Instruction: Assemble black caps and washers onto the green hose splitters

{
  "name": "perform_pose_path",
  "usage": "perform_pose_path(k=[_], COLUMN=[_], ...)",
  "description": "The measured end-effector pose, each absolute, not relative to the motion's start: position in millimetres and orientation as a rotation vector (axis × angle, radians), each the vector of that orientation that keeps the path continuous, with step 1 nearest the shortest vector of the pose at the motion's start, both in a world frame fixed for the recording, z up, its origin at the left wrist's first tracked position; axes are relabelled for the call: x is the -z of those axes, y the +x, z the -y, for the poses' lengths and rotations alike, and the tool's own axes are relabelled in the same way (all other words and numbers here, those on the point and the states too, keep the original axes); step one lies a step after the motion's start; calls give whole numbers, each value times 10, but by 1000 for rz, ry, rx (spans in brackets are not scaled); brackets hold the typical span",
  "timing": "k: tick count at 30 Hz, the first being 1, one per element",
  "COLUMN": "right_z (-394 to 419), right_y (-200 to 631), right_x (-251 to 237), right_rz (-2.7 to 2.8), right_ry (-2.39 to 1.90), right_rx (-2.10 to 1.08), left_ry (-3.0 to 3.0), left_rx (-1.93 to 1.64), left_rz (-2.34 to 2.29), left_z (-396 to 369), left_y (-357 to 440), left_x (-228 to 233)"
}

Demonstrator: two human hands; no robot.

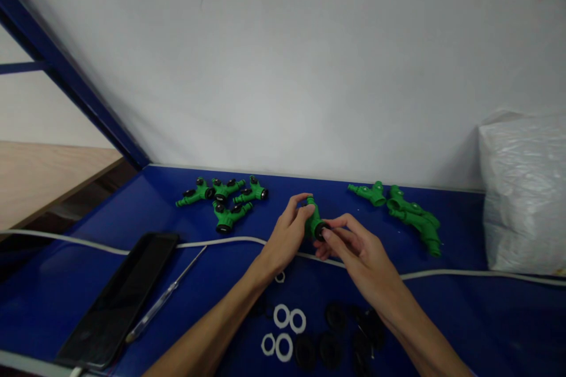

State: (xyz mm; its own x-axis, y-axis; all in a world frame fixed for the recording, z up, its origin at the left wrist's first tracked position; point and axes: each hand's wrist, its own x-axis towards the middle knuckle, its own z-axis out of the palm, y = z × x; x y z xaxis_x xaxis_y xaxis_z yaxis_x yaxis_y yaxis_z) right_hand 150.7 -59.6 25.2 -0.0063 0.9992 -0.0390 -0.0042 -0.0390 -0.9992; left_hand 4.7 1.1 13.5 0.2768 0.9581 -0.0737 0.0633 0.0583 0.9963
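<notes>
Blue bench (132,212) against a white wall, and mid-frame both hands meet on one green fitting (313,219). Left hand (287,235) is wrapped round its body, long axis tilting up-left; right hand (354,247) pinches the black cap end, slightly nearer.

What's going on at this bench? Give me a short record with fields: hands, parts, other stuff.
left hand: left hand grips the green plastic fitting by its body
right hand: right hand has fingertips on the black cap at the fitting's near end
capped fittings: group of green fittings with black caps, rear left
uncapped fittings: plain green fittings, rear right
loose parts: white rings; black caps, near edge
other: phone; screwdriver; white cable; plastic bag; blue table
</notes>
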Motion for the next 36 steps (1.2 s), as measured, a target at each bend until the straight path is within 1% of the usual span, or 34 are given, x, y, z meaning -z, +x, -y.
perform_pose_path(k=[8,14,28,32,36], right_z=[595,591,592,592,598], right_y=[1522,1510,1501,1491,1469], right_x=[-229,-272,-276,-258,-260], right_rz=[1207,1148,1131,1073,1003], right_ry=[-1217,-1200,-1206,-1209,-1185], right_rx=[-1243,-1303,-1283,-1316,-1388], left_ry=[1350,1409,1415,1337,1131], left_rx=[-920,-934,-947,-968,-1026], left_rz=[-1061,-1079,-1048,-1038,-833], left_z=[1,-10,29,27,18], left_y=[29,25,39,42,67], left_x=[-166,-177,-160,-159,-143])
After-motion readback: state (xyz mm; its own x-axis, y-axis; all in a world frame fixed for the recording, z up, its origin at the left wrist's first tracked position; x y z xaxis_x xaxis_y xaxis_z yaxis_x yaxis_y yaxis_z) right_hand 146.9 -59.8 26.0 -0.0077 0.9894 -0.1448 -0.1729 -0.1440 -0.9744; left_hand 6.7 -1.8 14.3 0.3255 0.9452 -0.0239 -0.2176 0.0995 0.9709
